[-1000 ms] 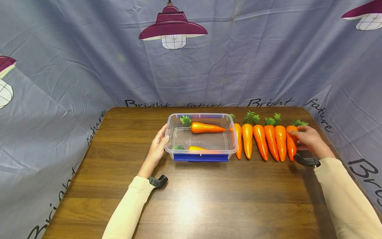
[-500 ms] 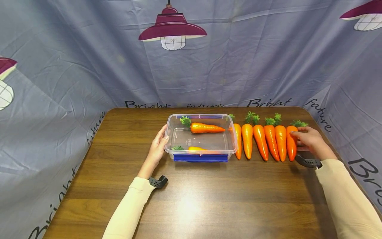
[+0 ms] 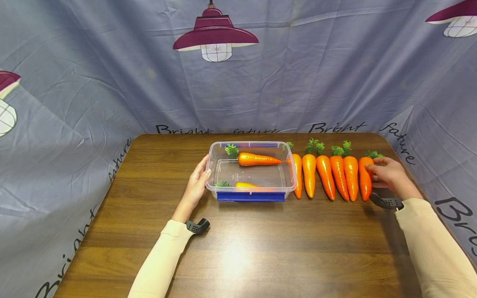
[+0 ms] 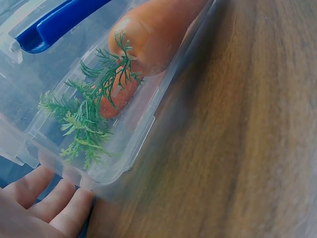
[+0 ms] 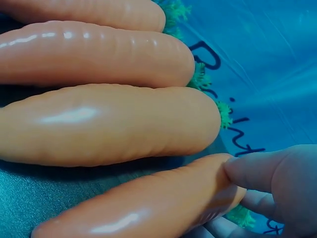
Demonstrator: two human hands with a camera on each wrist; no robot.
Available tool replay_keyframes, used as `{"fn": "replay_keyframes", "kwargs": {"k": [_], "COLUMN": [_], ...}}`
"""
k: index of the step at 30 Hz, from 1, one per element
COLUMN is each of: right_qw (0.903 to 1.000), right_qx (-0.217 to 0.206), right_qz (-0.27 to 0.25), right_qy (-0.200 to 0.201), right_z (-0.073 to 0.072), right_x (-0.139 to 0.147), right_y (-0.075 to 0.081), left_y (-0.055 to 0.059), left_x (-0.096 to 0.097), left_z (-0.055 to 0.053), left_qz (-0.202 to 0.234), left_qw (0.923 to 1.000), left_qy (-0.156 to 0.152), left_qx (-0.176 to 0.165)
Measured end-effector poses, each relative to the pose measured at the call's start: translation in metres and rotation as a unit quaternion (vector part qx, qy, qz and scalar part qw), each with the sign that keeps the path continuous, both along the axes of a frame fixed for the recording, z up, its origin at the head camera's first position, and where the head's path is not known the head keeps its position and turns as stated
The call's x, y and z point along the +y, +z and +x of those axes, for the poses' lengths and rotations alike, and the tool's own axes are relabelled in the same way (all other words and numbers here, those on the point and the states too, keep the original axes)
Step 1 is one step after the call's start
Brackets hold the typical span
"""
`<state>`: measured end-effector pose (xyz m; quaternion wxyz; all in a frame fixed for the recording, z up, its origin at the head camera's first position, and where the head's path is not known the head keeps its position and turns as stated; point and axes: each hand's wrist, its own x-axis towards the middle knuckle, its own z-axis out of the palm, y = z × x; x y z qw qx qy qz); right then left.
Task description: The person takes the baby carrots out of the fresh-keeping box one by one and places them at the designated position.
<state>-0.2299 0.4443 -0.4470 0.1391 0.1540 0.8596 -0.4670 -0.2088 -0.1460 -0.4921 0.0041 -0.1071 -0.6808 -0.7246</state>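
My left hand (image 3: 196, 182) holds the left end of a clear plastic food container (image 3: 216, 165), its thumb at the rim and its fingers (image 4: 57, 201) against the outer end wall. Two orange carrots with green tops lie inside the container: the far carrot (image 3: 258, 159) and the near carrot (image 3: 245, 185), which is partly hidden by the front wall. My right hand (image 3: 389, 176) pinches the rightmost carrot (image 3: 365, 178) near its thick end; in the right wrist view this carrot (image 5: 148, 203) lies between thumb and fingers, with its tip pointing away from the hand.
Several more carrots (image 3: 325, 178) lie in a row between the container and my right hand, tips toward me. The leftmost carrot (image 3: 297, 176) is close beside the container's right wall. A blue clip (image 3: 251, 196) runs along the container's front. A curtain (image 3: 298, 82) hangs behind the wooden table (image 3: 298, 248).
My right hand has shifted slightly right with the rightmost carrot, widening its gap from the neighbouring carrot. The left hand and container have stayed in place.
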Motion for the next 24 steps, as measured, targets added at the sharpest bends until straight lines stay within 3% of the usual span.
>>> {"fn": "replay_keyframes", "kwargs": {"k": [16,24], "right_qw": [0.9999,0.9987], "right_qx": [-0.009,0.027], "right_qz": [0.001,0.032], "right_qy": [-0.009,-0.028], "right_z": [0.002,0.001], "right_x": [-0.003,0.0], "right_y": [0.001,0.009], "left_y": [0.002,0.002], "left_x": [0.0,0.001], "left_z": [0.002,0.002], "left_qz": [0.006,0.014], "left_qw": [1.0,0.9999], "left_qy": [-0.001,-0.001], "left_qx": [-0.005,0.004]}}
